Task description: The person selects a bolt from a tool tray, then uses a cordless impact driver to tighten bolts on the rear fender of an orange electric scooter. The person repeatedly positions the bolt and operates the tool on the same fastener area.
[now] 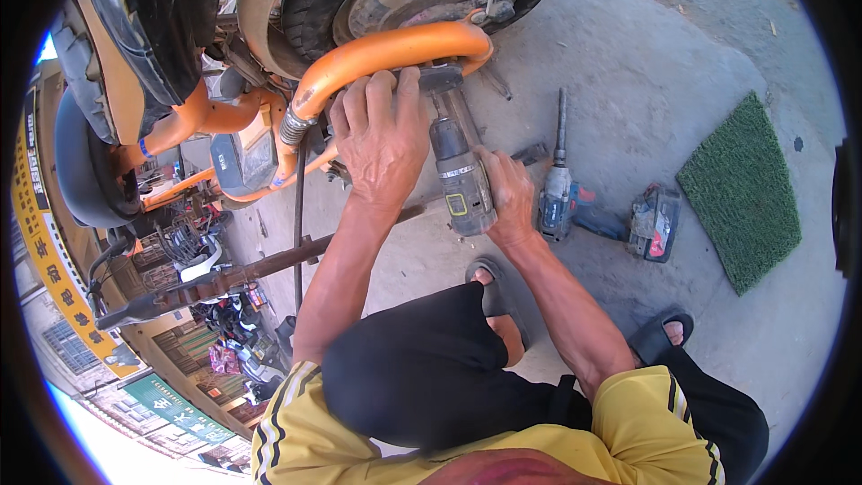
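Cordless drill (pixel 462 187) is held in the R hand (pixel 507 198), head cam view. The grip's closed, w/ fingers wrapped around the handle on the drill's right side, so most of the handle is hidden by the hand. The body is left outside the grip, just to its left, w/ the chuck pointed toward the top of the pic, at the orange tube (pixel 386 54) of the tipped-over vehicle. A dark metal piece (pixel 440 80) is seen btwn chuck and tube; whether it's touched by the bit can't be told.

L hand (pixel 382 139) is placed left of the chuck, fingertips set against the tube's lower edge. Thumb's hidden, so can't tell if anything's pinched there.

Off to the right, a 2nd power tool (pixel 557 202) w/ a long nose is laid on the concrete (pixel 620 81), near a green turf mat (pixel 745 193).
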